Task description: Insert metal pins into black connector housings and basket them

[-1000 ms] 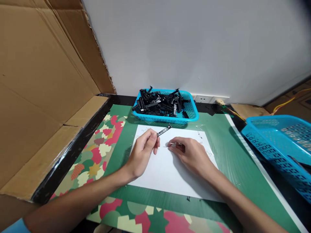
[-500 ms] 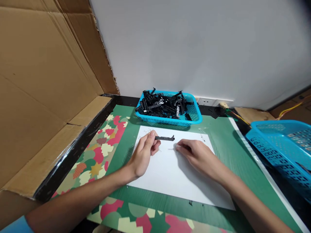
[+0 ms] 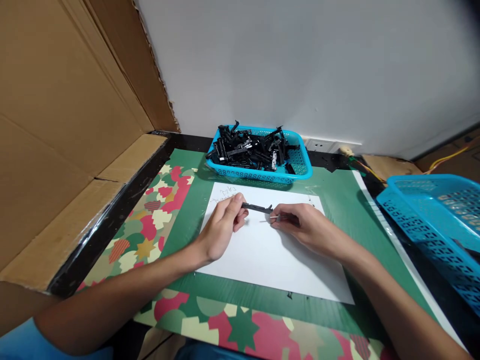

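My left hand (image 3: 219, 230) is closed on one end of a narrow black plastic part (image 3: 257, 207), held level above the white sheet of paper (image 3: 262, 260). A small upright tab shows at the part's right end. My right hand (image 3: 307, 227) pinches a thin metal pin (image 3: 275, 217), which points left from the fingertips, just below that end of the part. Whether pin and part touch, I cannot tell. Most of what lies inside the right fingers is hidden.
A blue basket (image 3: 258, 175) heaped with black plastic parts (image 3: 251, 150) stands behind the paper. Another blue basket (image 3: 412, 220) is at the right. Cardboard (image 3: 67, 125) walls off the left side. A socket strip with a plug (image 3: 345, 150) sits along the back wall.
My hands have come closer together, so the right fingertips are now at the black part's end. The part tilts slightly down to the right. The view has shifted a little.
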`<state>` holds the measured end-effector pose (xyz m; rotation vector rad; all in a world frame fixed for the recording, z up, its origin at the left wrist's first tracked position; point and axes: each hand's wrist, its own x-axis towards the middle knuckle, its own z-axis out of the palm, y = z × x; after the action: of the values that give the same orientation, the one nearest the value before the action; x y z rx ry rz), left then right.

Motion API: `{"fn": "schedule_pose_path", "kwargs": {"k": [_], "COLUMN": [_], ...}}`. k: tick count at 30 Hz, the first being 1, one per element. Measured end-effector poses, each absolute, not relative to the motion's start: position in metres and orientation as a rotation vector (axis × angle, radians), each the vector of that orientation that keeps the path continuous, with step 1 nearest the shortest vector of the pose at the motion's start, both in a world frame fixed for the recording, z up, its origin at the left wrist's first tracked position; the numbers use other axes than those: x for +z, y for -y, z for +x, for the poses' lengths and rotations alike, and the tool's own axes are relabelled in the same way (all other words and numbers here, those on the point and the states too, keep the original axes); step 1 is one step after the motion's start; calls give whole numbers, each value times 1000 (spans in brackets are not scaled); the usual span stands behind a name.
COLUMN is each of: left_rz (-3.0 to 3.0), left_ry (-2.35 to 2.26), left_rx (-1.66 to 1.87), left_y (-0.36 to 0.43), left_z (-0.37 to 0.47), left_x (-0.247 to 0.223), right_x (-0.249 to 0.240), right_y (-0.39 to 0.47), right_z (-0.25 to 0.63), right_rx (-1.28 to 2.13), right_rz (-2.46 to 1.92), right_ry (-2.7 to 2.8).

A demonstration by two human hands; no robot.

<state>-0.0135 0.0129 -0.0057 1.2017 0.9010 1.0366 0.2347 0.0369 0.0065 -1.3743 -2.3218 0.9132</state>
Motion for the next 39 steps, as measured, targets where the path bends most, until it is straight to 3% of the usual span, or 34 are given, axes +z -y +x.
{"fn": "schedule_pose_path", "kwargs": {"k": [9,17,28,39], "left_rz": [1122,1173,1296,1319], "left_ry": [-873,-888,-943,-711], "left_rx": [1032,1033,945,746], "left_y": [-12,-13,-12,-3], "left_z": [-13,-13,-14,-8], "left_x": [-4,-4,-1,4], "right_x": [8,-4,20,12], "right_y": [-37,-29,-18,6], "right_z": [239,239,228,191], "right_rx": [891,522,1044,942], "right_rz": [-1356,-1488,-1277,-1248], "right_ry": [2368,2543,1865,1756]}}
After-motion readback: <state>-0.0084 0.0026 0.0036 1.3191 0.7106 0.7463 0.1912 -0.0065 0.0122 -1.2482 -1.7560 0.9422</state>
